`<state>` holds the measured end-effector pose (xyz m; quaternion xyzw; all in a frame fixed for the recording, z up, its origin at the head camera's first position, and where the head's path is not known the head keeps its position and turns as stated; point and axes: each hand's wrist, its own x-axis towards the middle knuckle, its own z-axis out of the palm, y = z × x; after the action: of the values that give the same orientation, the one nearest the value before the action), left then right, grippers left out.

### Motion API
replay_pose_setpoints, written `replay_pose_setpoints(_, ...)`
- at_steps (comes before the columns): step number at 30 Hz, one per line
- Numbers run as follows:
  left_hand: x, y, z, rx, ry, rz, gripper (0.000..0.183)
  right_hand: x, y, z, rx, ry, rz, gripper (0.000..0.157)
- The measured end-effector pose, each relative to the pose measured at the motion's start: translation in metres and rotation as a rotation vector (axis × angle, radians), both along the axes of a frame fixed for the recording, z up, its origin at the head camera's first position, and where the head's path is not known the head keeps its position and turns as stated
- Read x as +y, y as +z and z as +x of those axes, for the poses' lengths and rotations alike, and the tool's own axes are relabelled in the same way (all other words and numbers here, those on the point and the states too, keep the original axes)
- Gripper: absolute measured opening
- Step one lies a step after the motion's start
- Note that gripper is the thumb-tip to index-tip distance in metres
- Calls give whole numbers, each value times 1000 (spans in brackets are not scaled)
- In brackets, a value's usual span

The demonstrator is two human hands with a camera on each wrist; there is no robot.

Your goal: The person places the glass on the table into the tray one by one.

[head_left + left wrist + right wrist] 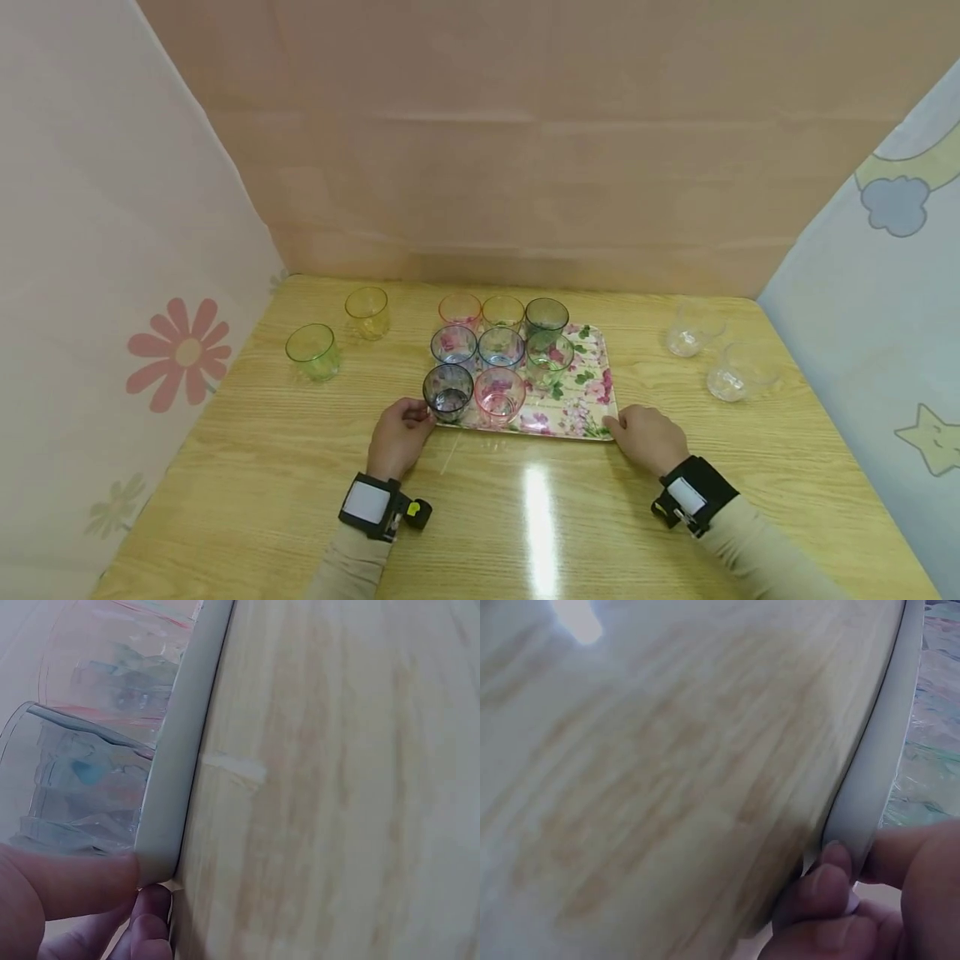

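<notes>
A flower-patterned tray (566,408) lies in the middle of the wooden table. My left hand (399,437) grips its near left corner, and my right hand (651,437) holds the near right corner. In both wrist views thumb and fingers pinch the pale tray rim (174,772) from above and below. Several tinted clear cups stand upright in rows on the tray's left part. The dark grey cup (448,392) is close beside my left thumb, with a pink cup (500,396) to its right. A green cup (550,358) and a blue cup (501,348) stand behind.
Left of the tray are a yellow-green cup (312,354) and a yellow cup (367,313) on the table. Two colourless cups, a farther one (684,340) and a nearer one (727,382), sit to the right. Covered walls (480,167) enclose the table's back and sides.
</notes>
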<state>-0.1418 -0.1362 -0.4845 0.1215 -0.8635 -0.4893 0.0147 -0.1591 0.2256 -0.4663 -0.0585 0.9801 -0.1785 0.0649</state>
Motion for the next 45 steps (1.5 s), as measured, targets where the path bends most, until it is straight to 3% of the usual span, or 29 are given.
replay_pose_setpoints(8,-3,2,1,-25,38,34,35,1,-3,1,-15,10,-32,45)
replay_pose_setpoints(11,-8,7,2,26,76,45,37,2,-4,1,-12,18,-51,44)
replay_pose_setpoints(13,-13,14,2,105,92,49,36,3,-5,0,-7,19,-54,44)
replay_pose_setpoints(16,-27,27,-3,299,105,28,32,3,-7,-1,1,16,-53,45)
replay_pose_setpoints(21,-68,53,-26,617,178,-34,25,4,-9,-1,5,20,-54,45)
replay_pose_setpoints(25,-106,73,-46,750,275,5,29,4,-9,-1,3,17,-56,44)
replay_pose_setpoints(28,-132,82,-54,717,329,76,44,4,-9,-2,-1,12,-48,44)
replay_pose_setpoints(32,-158,83,-56,549,331,241,68,3,-7,-4,-6,8,-38,44)
replay_pose_setpoints(36,-174,67,-60,347,270,440,81,3,-6,-5,-3,2,-30,44)
replay_pose_setpoints(39,-182,50,-64,226,194,490,84,3,-6,-4,-8,-4,-29,43)
replay_pose_setpoints(45,-183,26,-67,178,77,460,90,1,-6,-2,-22,-15,-43,43)
